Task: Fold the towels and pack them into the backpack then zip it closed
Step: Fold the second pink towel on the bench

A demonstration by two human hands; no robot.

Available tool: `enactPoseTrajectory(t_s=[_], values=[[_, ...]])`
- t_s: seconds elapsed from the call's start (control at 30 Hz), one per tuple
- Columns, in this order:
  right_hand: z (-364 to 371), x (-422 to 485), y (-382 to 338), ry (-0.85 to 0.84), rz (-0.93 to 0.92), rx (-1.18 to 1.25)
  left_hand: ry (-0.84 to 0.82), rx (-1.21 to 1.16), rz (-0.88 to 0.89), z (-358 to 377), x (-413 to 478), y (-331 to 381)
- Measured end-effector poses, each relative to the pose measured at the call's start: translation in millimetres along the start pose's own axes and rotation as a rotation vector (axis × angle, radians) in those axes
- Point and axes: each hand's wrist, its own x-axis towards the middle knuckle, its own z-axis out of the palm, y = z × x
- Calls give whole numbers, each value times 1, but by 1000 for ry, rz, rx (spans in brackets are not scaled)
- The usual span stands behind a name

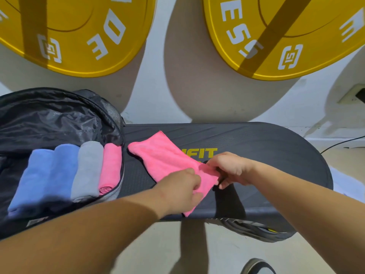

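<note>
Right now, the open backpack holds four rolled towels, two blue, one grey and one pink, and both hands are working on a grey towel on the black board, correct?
Almost. The head view shows the towel held by the left hand and right hand is pink, not grey. The backpack contents and black board are as you say.

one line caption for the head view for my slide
Left hand and right hand pinch a pink towel on the bench beside the open backpack holding folded towels.
</note>
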Motion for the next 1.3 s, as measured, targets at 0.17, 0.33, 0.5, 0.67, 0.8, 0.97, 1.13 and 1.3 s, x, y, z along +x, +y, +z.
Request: enactPoseTrajectory(t_s=[0.17,0.33,0.5,0.67,0.8,0.97,1.13,1.3], values=[[-7,0,2,-103,-27,124,98,-49,-197,16,12,19],[-7,5,5,-195,-46,84,114,-304,-292,20,19,3],[-3,4,3,-195,-93,-22,71,-479,-294,20,16,-10],[-2,2,5,-85,-119,-146,55,-416,-262,20,16,-7],[-6,-1,5,-3,-98,-195,45,-308,-256,19,17,-4],[-14,-3,9,41,-37,-237,22,-218,-207,23,8,3],[-23,-2,12,165,-4,-219,-43,108,-119,29,-1,12],[-23,-1,7,318,-61,-352,9,127,-86,27,-11,15]])
